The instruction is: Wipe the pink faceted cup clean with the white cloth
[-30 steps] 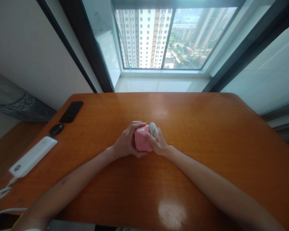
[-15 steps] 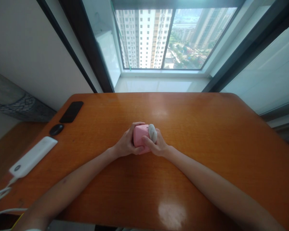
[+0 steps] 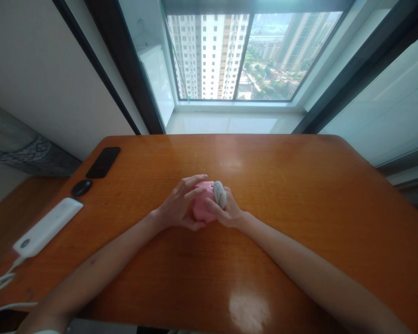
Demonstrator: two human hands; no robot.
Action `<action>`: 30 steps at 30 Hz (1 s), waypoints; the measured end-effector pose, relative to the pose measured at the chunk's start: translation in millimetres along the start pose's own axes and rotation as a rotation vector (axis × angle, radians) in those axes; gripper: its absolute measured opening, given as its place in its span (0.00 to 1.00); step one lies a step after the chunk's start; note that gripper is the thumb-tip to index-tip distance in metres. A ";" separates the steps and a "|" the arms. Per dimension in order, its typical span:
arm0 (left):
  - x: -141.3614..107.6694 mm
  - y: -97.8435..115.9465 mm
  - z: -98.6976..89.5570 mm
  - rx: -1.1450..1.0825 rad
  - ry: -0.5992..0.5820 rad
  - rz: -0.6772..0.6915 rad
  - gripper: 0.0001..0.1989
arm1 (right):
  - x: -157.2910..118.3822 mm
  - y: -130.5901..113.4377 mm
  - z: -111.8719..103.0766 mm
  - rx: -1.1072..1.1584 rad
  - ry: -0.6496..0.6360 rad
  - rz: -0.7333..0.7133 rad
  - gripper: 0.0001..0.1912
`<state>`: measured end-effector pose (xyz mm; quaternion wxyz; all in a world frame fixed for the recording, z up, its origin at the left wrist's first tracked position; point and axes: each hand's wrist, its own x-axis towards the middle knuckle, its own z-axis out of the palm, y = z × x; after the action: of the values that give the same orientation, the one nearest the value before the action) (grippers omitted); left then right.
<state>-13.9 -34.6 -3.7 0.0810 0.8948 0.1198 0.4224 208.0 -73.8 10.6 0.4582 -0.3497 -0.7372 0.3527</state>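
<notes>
The left grip (image 3: pixel 179 204) is closed around a small pink block (image 3: pixel 201 211), held between the hands over the middle of the worktop (image 3: pixel 264 264), while the right grip (image 3: pixel 227 212) pinches a pale grey knotted bundle (image 3: pixel 219 194) against it. The block looks light and fairly stiff, best held by its sides. Since the earlier frame, the left fingers have spread and the block has turned.

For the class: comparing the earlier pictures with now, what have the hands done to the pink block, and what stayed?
The left hand loosened, its fingers lifting back off the pink block, which turned to show a rounder side. The right hand still holds the grey bundle against it. The black phone and white power bank stayed put.
</notes>
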 end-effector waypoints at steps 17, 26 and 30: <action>1.0 -20.1 -18.7 0.194 -0.061 0.220 0.24 | -0.1 3.6 0.9 0.055 -0.008 0.086 0.29; -1.2 -16.6 -18.5 0.107 -0.055 0.138 0.23 | -1.0 7.9 0.7 0.076 0.002 0.026 0.26; -1.5 -14.6 -16.9 0.057 -0.040 0.101 0.24 | -0.8 7.5 0.7 0.071 -0.009 0.049 0.28</action>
<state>-30.0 -20.3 2.2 0.0363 0.9100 0.0850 0.4042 209.0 -70.8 3.8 0.4581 -0.3498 -0.7173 0.3914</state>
